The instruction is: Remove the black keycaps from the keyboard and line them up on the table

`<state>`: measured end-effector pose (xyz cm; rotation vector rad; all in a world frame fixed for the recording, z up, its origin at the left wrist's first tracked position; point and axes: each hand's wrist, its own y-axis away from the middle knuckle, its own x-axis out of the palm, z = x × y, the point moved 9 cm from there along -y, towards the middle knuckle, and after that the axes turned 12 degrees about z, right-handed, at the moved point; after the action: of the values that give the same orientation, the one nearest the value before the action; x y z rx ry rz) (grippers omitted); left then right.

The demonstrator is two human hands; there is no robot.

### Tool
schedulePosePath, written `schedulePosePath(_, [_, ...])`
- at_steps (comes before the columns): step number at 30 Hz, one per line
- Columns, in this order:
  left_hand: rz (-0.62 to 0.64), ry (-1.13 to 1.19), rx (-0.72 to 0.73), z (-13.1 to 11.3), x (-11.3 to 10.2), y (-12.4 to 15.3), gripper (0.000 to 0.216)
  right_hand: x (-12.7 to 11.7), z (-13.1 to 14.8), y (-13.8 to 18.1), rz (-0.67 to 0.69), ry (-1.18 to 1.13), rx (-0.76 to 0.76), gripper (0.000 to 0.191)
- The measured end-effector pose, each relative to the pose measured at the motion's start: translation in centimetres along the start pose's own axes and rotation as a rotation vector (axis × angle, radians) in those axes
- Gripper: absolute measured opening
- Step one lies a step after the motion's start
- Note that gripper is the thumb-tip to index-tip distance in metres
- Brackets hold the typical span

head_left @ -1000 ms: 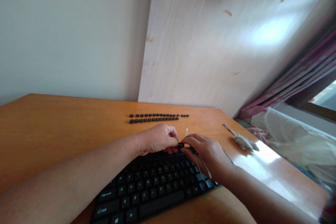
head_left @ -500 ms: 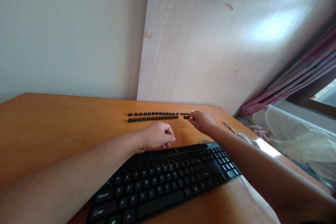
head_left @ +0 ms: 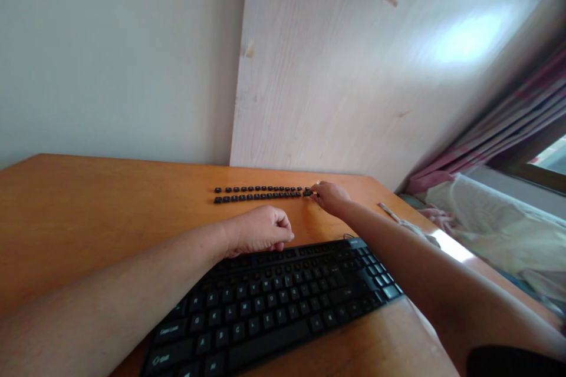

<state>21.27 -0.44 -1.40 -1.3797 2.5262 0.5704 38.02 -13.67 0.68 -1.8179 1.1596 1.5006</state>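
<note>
My right hand (head_left: 329, 196) reaches to the right end of two rows of loose black keycaps, its fingers pinching a wider black keycap (head_left: 307, 194) at the end of the near row (head_left: 256, 197). Its fingertips hide part of the far row (head_left: 265, 188). Nearer to me, my left hand (head_left: 262, 228) is curled closed above the back edge of a black keyboard (head_left: 265, 346). Whatever is inside its fingers, if anything, is hidden. The keyboard lies slanted, and several key places along its back rows show bare, without caps.
The wooden table (head_left: 110, 206) ends at a wall and a pale wood panel (head_left: 300, 100). A white cable (head_left: 411, 228) lies near the table's right edge. Beyond are bedding (head_left: 486, 212) and a pink curtain (head_left: 477, 141).
My right hand has moved left with the wide keycap, bringing it against the end of the near row. My left hand stays curled in about the same place.
</note>
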Motion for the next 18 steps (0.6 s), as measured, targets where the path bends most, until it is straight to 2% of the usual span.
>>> schedulePosePath(18, [0.007, -0.002, -0.011, -0.20, 0.06, 0.12, 0.026, 0.21, 0.23, -0.44, 0.048, 0.043, 0.007, 0.034])
